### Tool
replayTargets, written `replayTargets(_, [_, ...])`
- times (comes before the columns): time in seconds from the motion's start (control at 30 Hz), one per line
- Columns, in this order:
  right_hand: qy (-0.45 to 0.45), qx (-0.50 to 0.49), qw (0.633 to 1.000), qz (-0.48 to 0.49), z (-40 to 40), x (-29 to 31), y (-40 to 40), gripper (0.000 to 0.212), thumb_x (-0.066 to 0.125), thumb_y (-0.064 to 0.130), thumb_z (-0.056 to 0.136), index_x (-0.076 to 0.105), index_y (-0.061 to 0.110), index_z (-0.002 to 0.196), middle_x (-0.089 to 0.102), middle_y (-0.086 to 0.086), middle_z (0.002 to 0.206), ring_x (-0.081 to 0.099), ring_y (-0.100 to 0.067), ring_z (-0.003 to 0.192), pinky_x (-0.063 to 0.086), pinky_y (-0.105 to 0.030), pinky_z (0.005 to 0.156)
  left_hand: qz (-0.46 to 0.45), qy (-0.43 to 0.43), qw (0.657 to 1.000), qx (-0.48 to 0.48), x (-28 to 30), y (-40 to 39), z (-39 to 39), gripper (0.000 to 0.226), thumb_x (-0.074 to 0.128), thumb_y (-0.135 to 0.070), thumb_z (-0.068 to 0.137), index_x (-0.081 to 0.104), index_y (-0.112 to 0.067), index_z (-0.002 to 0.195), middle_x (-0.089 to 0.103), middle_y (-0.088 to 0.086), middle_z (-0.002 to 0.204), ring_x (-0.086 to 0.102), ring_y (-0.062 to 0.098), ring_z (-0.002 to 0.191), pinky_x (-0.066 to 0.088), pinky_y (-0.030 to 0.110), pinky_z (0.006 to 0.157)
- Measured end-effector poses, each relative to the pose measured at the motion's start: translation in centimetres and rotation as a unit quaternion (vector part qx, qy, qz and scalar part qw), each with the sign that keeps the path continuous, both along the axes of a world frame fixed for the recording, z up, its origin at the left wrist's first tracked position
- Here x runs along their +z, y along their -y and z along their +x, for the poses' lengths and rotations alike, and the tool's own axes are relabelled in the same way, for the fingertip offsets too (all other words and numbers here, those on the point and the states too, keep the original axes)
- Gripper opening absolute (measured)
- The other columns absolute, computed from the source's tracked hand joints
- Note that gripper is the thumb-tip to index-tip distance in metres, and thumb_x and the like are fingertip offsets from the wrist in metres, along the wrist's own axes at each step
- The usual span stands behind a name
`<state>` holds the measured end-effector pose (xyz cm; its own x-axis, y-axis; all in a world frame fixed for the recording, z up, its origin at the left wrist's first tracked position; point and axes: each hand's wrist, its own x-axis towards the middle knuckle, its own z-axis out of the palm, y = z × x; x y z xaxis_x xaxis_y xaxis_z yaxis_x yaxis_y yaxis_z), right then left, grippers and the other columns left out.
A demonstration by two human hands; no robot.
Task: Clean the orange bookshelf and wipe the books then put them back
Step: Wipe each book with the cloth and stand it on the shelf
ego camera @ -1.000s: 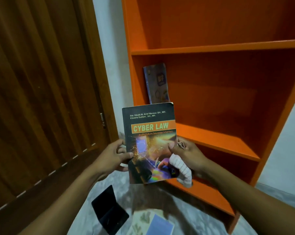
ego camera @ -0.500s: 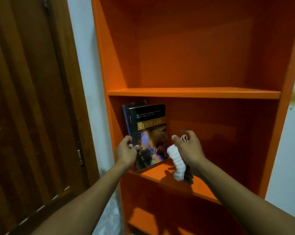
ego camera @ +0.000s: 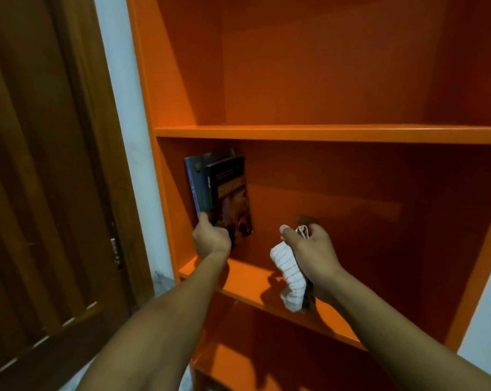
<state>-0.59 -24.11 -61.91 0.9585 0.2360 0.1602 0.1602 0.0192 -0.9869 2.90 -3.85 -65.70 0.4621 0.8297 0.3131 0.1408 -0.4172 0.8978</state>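
1. Left hand point(ego camera: 211, 239) grips the dark book point(ego camera: 230, 197) at its lower edge; right hand point(ego camera: 313, 253) clutches the striped cloth point(ego camera: 289, 275).
2. Book stands upright at the orange bookshelf point(ego camera: 323, 134)'s left wall, against a blue book point(ego camera: 196, 182).
3. Step: reshelving. Next, judged: let go, fetch another book.

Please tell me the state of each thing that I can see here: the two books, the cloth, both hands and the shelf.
black book: upright on the shelf, gripped low
blue book: upright, behind the black book
cloth: bunched, hanging from the right hand
left hand: gripping the black book
right hand: holding the cloth
bookshelf: upper shelf bare
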Motion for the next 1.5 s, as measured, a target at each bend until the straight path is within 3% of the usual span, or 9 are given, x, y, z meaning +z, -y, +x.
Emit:
replayTargets(0.27, [-0.01, 0.032, 0.999, 0.01, -1.7, -1.3, -0.7, 0.013, 0.066, 0.028, 0.092, 0.062, 0.031, 0.104, 0.065, -0.007, 0.114, 0.064, -0.024, 0.107, 0.052, -0.05, 0.096, 0.151, -0.079, 0.985, -0.018, -0.6, -2.9, -2.4, 0.017, 0.062, -0.022, 0.095, 0.049, -0.015, 0.102, 0.062, 0.006, 0.095, 0.061, 0.029, 0.084, 0.048, 0.038, 0.065])
replayTargets(0.57, [-0.083, 0.045, 0.995, 0.027, -6.3, -3.4, -2.4, 0.009, 0.061, 0.017, 0.095, 0.064, 0.014, 0.087, 0.062, -0.005, 0.078, 0.058, -0.021, 0.072, 0.046, -0.031, 0.067, 0.283, -0.114, 0.947, -0.102, -4.1, -3.9, -10.6, 0.006, 0.045, -0.026, 0.098, 0.044, -0.025, 0.104, 0.059, 0.004, 0.078, 0.052, 0.025, 0.062, 0.032, 0.032, 0.051])
replayTargets(0.7, [-0.284, 0.076, 0.95, 0.101, -9.6, -6.0, -2.1, 0.022, 0.056, 0.028, 0.1, 0.059, 0.01, 0.089, 0.059, -0.007, 0.058, 0.059, -0.017, 0.042, 0.047, -0.024, 0.041, 0.242, -0.166, 0.942, -0.163, -8.6, -3.5, -16.7, 0.007, 0.046, -0.023, 0.1, 0.05, -0.023, 0.105, 0.062, 0.001, 0.084, 0.054, 0.015, 0.066, 0.037, 0.029, 0.052])
replayTargets(0.87, [-0.494, 0.117, 0.85, 0.142, -13.6, -10.8, 0.8, 0.042, 0.058, 0.028, 0.097, 0.067, -0.013, 0.092, 0.073, -0.027, 0.082, 0.074, -0.033, 0.064, 0.059, -0.049, 0.058, 0.126, -0.284, 0.919, -0.244, -17.5, -3.6, -24.5, 0.014, 0.044, -0.026, 0.102, 0.052, -0.021, 0.112, 0.061, 0.004, 0.082, 0.058, 0.028, 0.069, 0.045, 0.043, 0.058])
replayTargets(0.97, [-0.513, 0.119, 0.844, 0.104, -15.4, -12.9, 1.1, 0.018, 0.05, 0.002, 0.098, 0.056, -0.005, 0.114, 0.071, -0.02, 0.105, 0.075, -0.032, 0.08, 0.059, -0.047, 0.074, 0.022, -0.36, 0.894, -0.266, -22.9, -3.4, -27.6, 0.019, 0.045, -0.021, 0.102, 0.049, -0.017, 0.12, 0.057, 0.008, 0.078, 0.049, 0.023, 0.058, 0.04, 0.037, 0.055])
replayTargets(1.07, [-0.499, 0.136, 0.849, 0.108, -15.8, -13.7, 0.8, 0.04, 0.044, -0.004, 0.099, 0.047, 0.003, 0.138, 0.059, -0.02, 0.135, 0.063, -0.035, 0.116, 0.048, -0.049, 0.102, -0.032, -0.418, 0.87, -0.258, -28.6, -2.8, -29.9, 0.038, 0.055, -0.02, 0.097, 0.043, -0.013, 0.133, 0.059, 0.009, 0.098, 0.057, 0.022, 0.077, 0.044, 0.032, 0.065])
replayTargets(1.23, [-0.455, 0.133, 0.876, 0.085, -15.8, -14.5, 0.0, 0.034, 0.04, -0.002, 0.101, 0.056, -0.001, 0.131, 0.068, -0.022, 0.12, 0.073, -0.033, 0.085, 0.058, -0.049, 0.074, -0.096, -0.497, 0.836, -0.21, -35.8, -0.7, -34.0, 0.066, 0.067, -0.024, 0.088, 0.036, -0.012, 0.145, 0.054, 0.016, 0.137, 0.056, 0.034, 0.121, 0.048, 0.035, 0.096])
replayTargets(1.37, [-0.439, 0.154, 0.884, 0.051, -15.1, -16.1, -0.7, 0.036, 0.044, -0.003, 0.099, 0.054, 0.0, 0.134, 0.067, -0.022, 0.123, 0.066, -0.035, 0.111, 0.051, -0.05, 0.099, -0.063, -0.541, 0.823, -0.163, -38.9, -0.3, -35.7, 0.074, 0.063, -0.043, 0.076, 0.035, -0.019, 0.141, 0.057, 0.013, 0.131, 0.058, 0.037, 0.116, 0.05, 0.046, 0.097])
replayTargets(1.5, [-0.427, 0.153, 0.89, 0.044, -14.6, -16.6, -1.2, 0.036, 0.048, -0.005, 0.097, 0.055, 0.0, 0.132, 0.068, -0.022, 0.121, 0.066, -0.037, 0.112, 0.047, -0.053, 0.103, -0.071, -0.557, 0.812, -0.158, -40.0, -0.7, -36.2, 0.083, 0.071, -0.044, 0.071, 0.031, -0.018, 0.137, 0.059, 0.01, 0.123, 0.061, 0.032, 0.111, 0.052, 0.044, 0.091])
